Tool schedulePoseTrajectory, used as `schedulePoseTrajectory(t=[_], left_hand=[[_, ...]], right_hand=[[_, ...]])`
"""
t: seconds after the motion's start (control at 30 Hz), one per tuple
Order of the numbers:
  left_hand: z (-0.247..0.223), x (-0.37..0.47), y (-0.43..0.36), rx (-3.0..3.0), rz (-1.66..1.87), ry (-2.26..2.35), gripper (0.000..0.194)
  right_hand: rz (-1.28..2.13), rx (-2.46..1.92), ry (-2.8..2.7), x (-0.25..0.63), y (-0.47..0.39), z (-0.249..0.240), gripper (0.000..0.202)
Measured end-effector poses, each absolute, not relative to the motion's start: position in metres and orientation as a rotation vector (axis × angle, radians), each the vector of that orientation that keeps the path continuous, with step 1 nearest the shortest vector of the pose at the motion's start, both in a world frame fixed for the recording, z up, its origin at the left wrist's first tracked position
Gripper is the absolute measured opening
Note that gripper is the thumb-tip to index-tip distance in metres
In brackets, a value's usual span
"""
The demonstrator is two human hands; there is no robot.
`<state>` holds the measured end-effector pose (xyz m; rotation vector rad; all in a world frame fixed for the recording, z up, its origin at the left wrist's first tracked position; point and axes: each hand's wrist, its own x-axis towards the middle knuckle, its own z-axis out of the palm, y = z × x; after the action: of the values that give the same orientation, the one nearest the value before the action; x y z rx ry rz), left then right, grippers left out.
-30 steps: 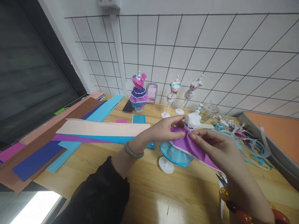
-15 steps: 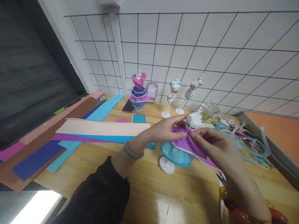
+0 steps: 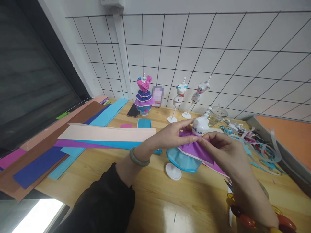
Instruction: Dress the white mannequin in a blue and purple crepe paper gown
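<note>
A small white mannequin [image 3: 200,125] with blue marks round its chest leans between my hands above its round white base [image 3: 173,171]. Purple paper [image 3: 194,150] is gathered at its waist, over a puffy light blue skirt [image 3: 184,160]. My left hand [image 3: 176,134] is closed on the purple paper at the waist, its thumb pressing on the gathers. From the right, my right hand [image 3: 222,145] pinches the same paper between thumb and finger, its tip close to the left thumb. A loose end of the purple paper trails under my right hand.
Long coloured paper strips [image 3: 109,134] cover the left. Behind stand a dressed mannequin [image 3: 144,97], two bare-based mannequins [image 3: 181,94], a phone [image 3: 133,110] and a plastic cup [image 3: 217,116]. Paper scraps [image 3: 257,142] and an orange-lined tray [image 3: 286,139] lie right; scissors [image 3: 229,187] are beside my right wrist.
My left thumb has slid slightly right along the gathered waist, closer to the right fingertips. My right hand and wrist have shifted a little.
</note>
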<state>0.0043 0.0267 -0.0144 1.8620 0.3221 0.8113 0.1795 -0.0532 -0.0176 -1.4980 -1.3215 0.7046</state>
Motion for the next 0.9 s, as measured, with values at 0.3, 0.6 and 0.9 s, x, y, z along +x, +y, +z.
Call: schedulePoseTrajectory(t=[0.3, 0.6, 0.9], left_hand=[[-0.026, 0.009, 0.034, 1.732, 0.860, 0.305, 0.037], [-0.025, 0.004, 0.044, 1.618, 0.930, 0.487, 0.041], [-0.030, 0.006, 0.051, 1.429, 0.988, 0.641, 0.048]], right_hand=[[0.812, -1.411, -1.366, 0.180, -0.052, -0.020, 0.027], [0.175, -1.290, -1.799, 0.183, -0.057, -0.015, 0.027], [-0.401, -1.043, -2.209, 0.172, -0.049, -0.022, 0.026]])
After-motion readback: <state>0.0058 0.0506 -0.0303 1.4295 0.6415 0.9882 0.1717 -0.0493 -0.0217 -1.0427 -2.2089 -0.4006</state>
